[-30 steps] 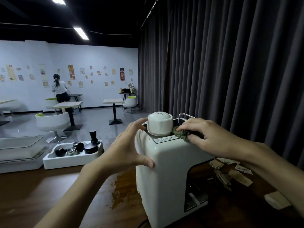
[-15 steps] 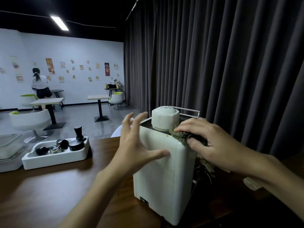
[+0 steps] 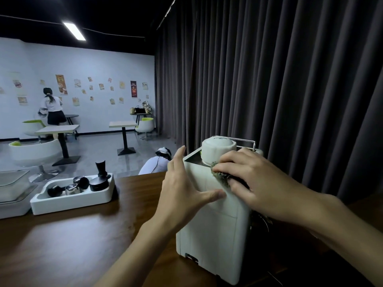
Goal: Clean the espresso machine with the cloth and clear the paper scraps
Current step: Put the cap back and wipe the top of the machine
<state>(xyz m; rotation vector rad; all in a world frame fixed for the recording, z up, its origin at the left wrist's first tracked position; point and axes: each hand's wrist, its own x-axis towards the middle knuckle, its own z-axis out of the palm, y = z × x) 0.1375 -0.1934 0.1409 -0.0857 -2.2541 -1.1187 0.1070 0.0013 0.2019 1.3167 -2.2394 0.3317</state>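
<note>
Was dim up close by the dark curtain, brighter far off under a ceiling strip light, bowed at edges.

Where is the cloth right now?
Head view, right of centre: the cloth lies under the right hand on the espresso machine's top edge, beside the white cup.

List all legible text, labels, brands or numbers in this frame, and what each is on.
Nothing can be read.
White cap on top of the espresso machine: small dark print, too small to read.
Wall posters: print blurred, unreadable.
No other text shows.
</note>
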